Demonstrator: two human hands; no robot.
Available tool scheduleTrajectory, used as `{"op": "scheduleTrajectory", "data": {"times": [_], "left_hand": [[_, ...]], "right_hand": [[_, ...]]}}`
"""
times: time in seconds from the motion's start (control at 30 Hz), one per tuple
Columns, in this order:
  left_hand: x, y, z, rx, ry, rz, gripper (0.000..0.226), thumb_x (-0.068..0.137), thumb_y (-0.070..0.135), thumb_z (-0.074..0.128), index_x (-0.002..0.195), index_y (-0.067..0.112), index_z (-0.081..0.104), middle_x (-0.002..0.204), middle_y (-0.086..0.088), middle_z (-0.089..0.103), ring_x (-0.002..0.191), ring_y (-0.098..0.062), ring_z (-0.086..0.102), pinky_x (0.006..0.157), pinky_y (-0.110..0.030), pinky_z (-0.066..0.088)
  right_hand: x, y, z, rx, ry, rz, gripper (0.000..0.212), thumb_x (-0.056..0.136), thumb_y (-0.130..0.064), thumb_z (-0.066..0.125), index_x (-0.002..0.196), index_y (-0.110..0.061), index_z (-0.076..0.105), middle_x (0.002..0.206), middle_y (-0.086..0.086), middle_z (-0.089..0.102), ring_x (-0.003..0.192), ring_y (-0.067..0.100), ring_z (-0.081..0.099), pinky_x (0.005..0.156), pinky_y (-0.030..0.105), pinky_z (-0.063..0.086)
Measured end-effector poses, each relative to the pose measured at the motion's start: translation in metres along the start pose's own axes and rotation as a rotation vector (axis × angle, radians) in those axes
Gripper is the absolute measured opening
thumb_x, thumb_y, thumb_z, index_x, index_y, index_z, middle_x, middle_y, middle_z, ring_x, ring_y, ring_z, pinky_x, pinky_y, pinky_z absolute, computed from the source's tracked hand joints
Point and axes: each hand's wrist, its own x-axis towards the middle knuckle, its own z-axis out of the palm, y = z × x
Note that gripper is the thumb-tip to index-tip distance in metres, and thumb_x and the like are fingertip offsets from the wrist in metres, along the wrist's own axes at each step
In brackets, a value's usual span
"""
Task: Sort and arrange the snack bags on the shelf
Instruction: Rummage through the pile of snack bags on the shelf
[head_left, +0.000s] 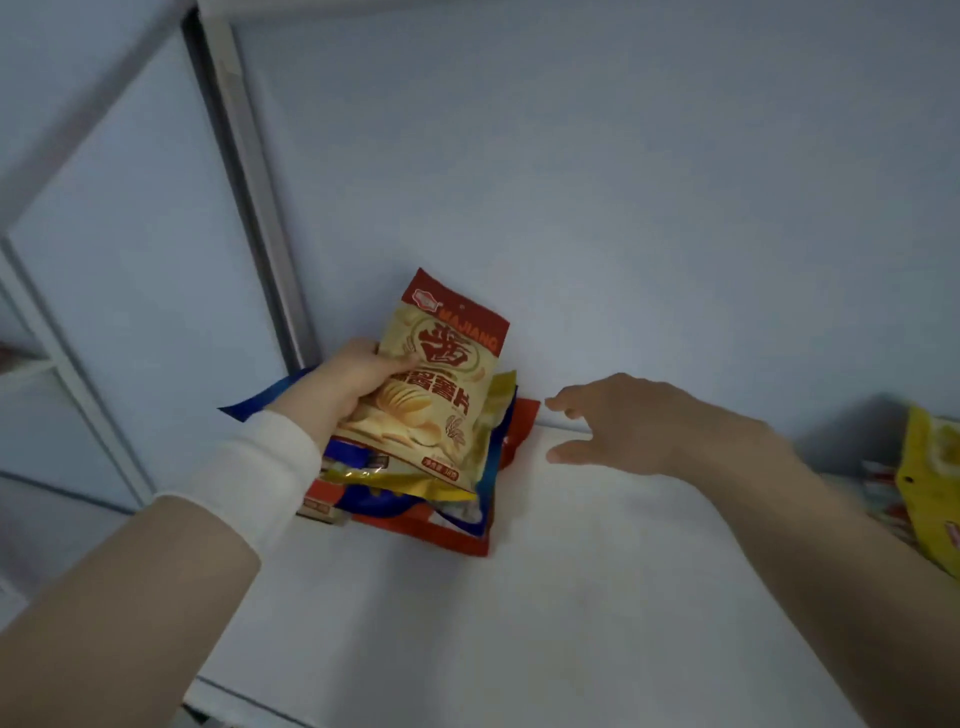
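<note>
Two hands reach over a white shelf (545, 623) that runs along a pale blue wall (623, 182). The left hand (353, 387), with a white cuff (260, 467) at its wrist, grips a cream and red chip bag (441, 395) by its left edge, thumb on the printed front and fingers curled behind. This bag is tilted, its red top strip towards the wall, and it sits directly over a pile of snack bags (447, 525) at the back left of the shelf, beside a grey metal upright (254, 171). Whether its lower edge rests on the pile cannot be told. The pile shows blue, yellow and red wrappers overlapping loosely, with a red one lowest and sticking out towards the front. The right hand (628, 421) hovers palm down just right of the pile, fingers straight and spread, holding nothing, its fingertips near the pile's red corner. Well apart, at the right edge of the view, a yellow bag (930, 488) lies on the shelf, partly cut off, with blurred red and white packets just beside it.
</note>
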Motion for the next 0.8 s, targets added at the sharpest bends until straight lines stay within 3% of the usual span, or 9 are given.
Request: {"op": "scheduleTrajectory", "data": {"times": [0.07,0.17,0.33,0.43,0.57,0.8], "left_hand": [[0.019,-0.012,-0.002,0.067,-0.038,-0.010,0.051,0.084,0.028,0.067,0.125,0.001,0.055,0.109,-0.014,0.066,0.093,-0.027,0.063,0.081,-0.036,0.053],[0.039,-0.024,-0.002,0.305,-0.043,0.026,0.053,0.084,0.040,0.064,0.121,0.003,0.059,0.118,-0.015,0.064,0.106,-0.030,0.061,0.096,-0.039,0.047],[0.052,-0.022,0.008,0.556,0.039,0.188,0.050,0.086,0.034,0.064,0.123,0.002,0.054,0.122,-0.016,0.060,0.112,-0.031,0.057,0.090,-0.034,0.044],[0.054,-0.014,0.014,0.694,0.032,0.256,0.044,0.086,0.028,0.065,0.121,0.003,0.055,0.121,-0.014,0.061,0.111,-0.031,0.058,0.092,-0.035,0.045],[0.048,0.003,0.026,0.877,0.009,0.394,0.054,0.086,0.033,0.064,0.131,0.009,0.048,0.129,-0.012,0.055,0.116,-0.028,0.054,0.097,-0.038,0.045],[-0.016,0.061,0.101,1.097,-0.246,0.651,0.052,0.092,0.038,0.053,0.138,0.017,0.038,0.135,-0.005,0.049,0.118,-0.022,0.049,0.091,-0.032,0.042]], "right_hand": [[0.015,-0.012,0.003,-0.010,0.003,0.042,0.050,0.089,-0.048,0.049,0.135,-0.027,0.041,0.135,-0.004,0.051,0.122,0.019,0.049,0.099,0.033,0.042],[0.030,-0.020,0.007,-0.023,-0.012,0.076,0.051,0.090,-0.049,0.048,0.136,-0.027,0.040,0.135,-0.004,0.051,0.122,0.019,0.049,0.097,0.032,0.041],[0.041,-0.019,0.013,-0.031,0.029,0.111,0.056,0.090,-0.051,0.045,0.140,-0.028,0.035,0.137,-0.006,0.049,0.125,0.016,0.047,0.097,0.030,0.039],[0.043,-0.014,0.019,-0.042,0.028,0.137,0.057,0.090,-0.052,0.044,0.141,-0.028,0.034,0.139,-0.007,0.048,0.126,0.017,0.046,0.098,0.031,0.039],[0.036,0.001,0.024,-0.061,0.039,0.173,0.057,0.090,-0.052,0.044,0.141,-0.027,0.034,0.141,-0.006,0.046,0.127,0.017,0.045,0.098,0.032,0.039],[-0.023,0.066,0.027,-0.047,0.053,0.321,0.059,0.088,-0.053,0.048,0.140,-0.029,0.034,0.140,-0.006,0.047,0.129,0.017,0.044,0.102,0.034,0.036]]}}
